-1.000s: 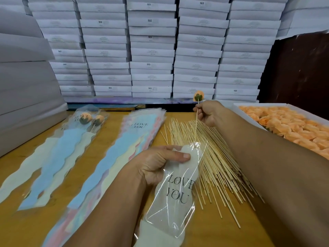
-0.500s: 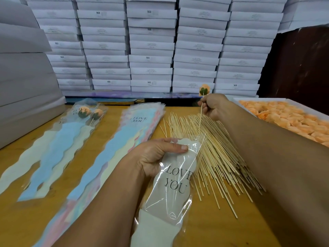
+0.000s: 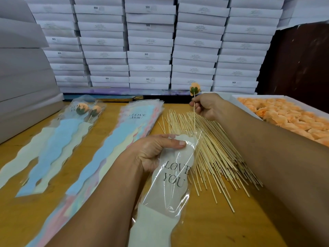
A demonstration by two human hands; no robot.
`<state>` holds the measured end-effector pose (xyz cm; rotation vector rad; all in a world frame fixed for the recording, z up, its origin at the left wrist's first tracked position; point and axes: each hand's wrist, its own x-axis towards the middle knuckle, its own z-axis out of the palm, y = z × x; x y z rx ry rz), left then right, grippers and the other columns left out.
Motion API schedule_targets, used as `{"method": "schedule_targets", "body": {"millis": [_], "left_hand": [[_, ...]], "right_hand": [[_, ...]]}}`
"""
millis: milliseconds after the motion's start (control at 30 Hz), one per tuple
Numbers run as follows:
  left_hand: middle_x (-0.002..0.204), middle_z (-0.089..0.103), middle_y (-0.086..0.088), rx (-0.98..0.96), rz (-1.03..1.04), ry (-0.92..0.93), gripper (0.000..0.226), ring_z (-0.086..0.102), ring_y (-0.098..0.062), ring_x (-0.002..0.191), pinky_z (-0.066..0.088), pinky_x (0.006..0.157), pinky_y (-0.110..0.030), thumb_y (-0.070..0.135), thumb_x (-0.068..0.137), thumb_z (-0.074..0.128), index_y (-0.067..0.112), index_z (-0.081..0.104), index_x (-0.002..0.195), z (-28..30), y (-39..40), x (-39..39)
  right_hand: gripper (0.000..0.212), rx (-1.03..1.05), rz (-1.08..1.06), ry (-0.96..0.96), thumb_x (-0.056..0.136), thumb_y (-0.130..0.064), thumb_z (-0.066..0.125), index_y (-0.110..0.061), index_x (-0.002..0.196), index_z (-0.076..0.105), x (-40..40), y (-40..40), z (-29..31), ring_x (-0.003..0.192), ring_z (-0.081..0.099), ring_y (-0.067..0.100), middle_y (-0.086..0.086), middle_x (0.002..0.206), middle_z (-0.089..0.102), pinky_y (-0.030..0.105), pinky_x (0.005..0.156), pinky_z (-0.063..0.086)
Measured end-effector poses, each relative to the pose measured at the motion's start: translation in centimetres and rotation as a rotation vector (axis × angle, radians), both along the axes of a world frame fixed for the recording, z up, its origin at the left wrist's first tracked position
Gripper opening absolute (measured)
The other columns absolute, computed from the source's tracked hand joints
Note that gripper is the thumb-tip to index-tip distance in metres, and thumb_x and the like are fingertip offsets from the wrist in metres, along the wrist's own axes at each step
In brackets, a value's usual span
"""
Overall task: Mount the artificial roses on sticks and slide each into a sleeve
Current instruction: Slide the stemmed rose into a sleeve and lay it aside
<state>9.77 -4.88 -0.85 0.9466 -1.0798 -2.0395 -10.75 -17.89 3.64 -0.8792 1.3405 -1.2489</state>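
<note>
Right hand (image 3: 206, 106) is pinching a stick (image 3: 195, 120) near its top, with the peach rose (image 3: 194, 89) sitting just above the fingers and the stick's lower end poking down into the mouth of the clear "LOVE YOU" sleeve (image 3: 170, 177). Left hand (image 3: 156, 152) is gripping that sleeve near its opening, thumb pressing on top. All of this is hovering over the loose pile of sticks (image 3: 211, 154) on the wooden table (image 3: 222, 225). Tray of roses (image 3: 288, 118) is sitting off to the right.
</note>
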Motion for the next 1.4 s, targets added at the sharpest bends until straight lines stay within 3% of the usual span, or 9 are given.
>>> {"method": "schedule_targets", "body": {"millis": [167,300,533,633,767,900,1033,1167,1400], "left_hand": [[0.096,0.072,-0.022,0.028,-0.062,0.06,0.034,0.074,-0.031,0.079,0.063,0.07,-0.045,-0.006,0.076,0.068,-0.004,0.067,0.11,0.0,-0.1,0.2],[0.103,0.069,-0.024,0.038,-0.048,0.051,0.052,0.072,-0.034,0.085,0.06,0.081,-0.049,0.0,0.078,0.067,-0.003,0.058,0.129,-0.2,-0.4,0.1],[0.093,0.074,-0.023,0.043,0.041,0.054,0.021,0.075,-0.034,0.076,0.062,0.065,-0.046,0.001,0.076,0.067,-0.003,0.074,0.096,-0.3,-0.4,0.0],[0.099,0.073,-0.024,0.029,0.076,0.052,0.04,0.074,-0.036,0.081,0.062,0.069,-0.05,0.002,0.074,0.069,-0.003,0.068,0.114,-0.2,-0.2,0.0],[0.107,0.071,-0.024,0.0,0.111,0.072,0.054,0.071,-0.036,0.089,0.061,0.077,-0.051,0.0,0.075,0.069,0.001,0.061,0.129,0.2,0.1,0.0],[0.105,0.071,-0.024,-0.033,0.129,0.073,0.058,0.071,-0.036,0.087,0.061,0.073,-0.048,0.0,0.073,0.071,0.002,0.058,0.13,0.5,0.3,0.0],[0.127,0.063,-0.028,-0.058,0.191,0.07,0.071,0.061,-0.039,0.111,0.049,0.099,-0.056,-0.002,0.073,0.071,0.002,0.05,0.14,0.6,0.5,-0.1],[0.136,0.056,-0.03,-0.07,0.195,0.075,0.076,0.058,-0.04,0.111,0.049,0.096,-0.054,-0.002,0.072,0.071,0.003,0.046,0.144,0.9,0.6,-0.4],[0.118,0.067,-0.028,-0.08,0.158,0.09,0.07,0.07,-0.037,0.091,0.059,0.082,-0.049,-0.001,0.072,0.073,-0.002,0.052,0.139,0.7,0.7,-0.6]], "right_hand": [[0.007,-0.006,0.065,0.01,0.102,-0.003,0.05,-0.003,0.1,0.057,1.1,1.2,0.1,0.04,0.049,0.004,0.009,0.076,0.064,0.015,0.036,0.042],[0.013,0.005,0.139,0.051,0.101,-0.006,0.05,0.0,0.096,0.061,1.8,2.8,0.1,0.039,0.049,0.004,0.004,0.057,0.066,0.015,0.036,0.042],[0.012,0.022,0.254,0.163,0.097,-0.018,0.063,-0.008,0.104,0.063,2.4,6.0,-0.3,0.048,0.05,0.007,0.007,0.084,0.078,0.016,0.034,0.027],[0.011,-0.003,0.344,0.192,0.097,-0.023,0.065,-0.012,0.095,0.069,2.6,7.3,-0.7,0.059,0.055,0.009,0.006,0.085,0.078,0.016,0.042,0.042],[0.017,-0.036,0.459,0.191,0.093,-0.026,0.067,-0.015,0.085,0.079,2.1,8.7,-1.2,0.089,0.066,0.02,0.005,0.096,0.078,0.037,0.087,0.052],[0.02,-0.093,0.513,0.198,0.09,-0.033,0.067,-0.021,0.091,0.083,1.3,9.9,-1.5,0.085,0.065,0.015,0.0,0.099,0.075,0.032,0.071,0.053],[0.03,-0.1,0.518,0.113,0.09,-0.044,0.063,-0.023,0.085,0.083,0.8,10.3,-1.5,0.078,0.07,0.005,-0.002,0.101,0.076,0.034,0.074,0.047],[0.018,-0.085,0.394,-0.037,0.081,-0.033,0.074,-0.017,0.077,0.083,1.4,10.4,-1.9,0.083,0.069,0.015,0.004,0.091,0.078,0.036,0.079,0.053],[0.044,-0.026,0.37,-0.184,0.076,-0.035,0.074,-0.014,0.115,0.069,2.0,10.6,-2.0,0.086,0.069,0.018,0.002,0.092,0.078,0.043,0.072,0.055]]}}
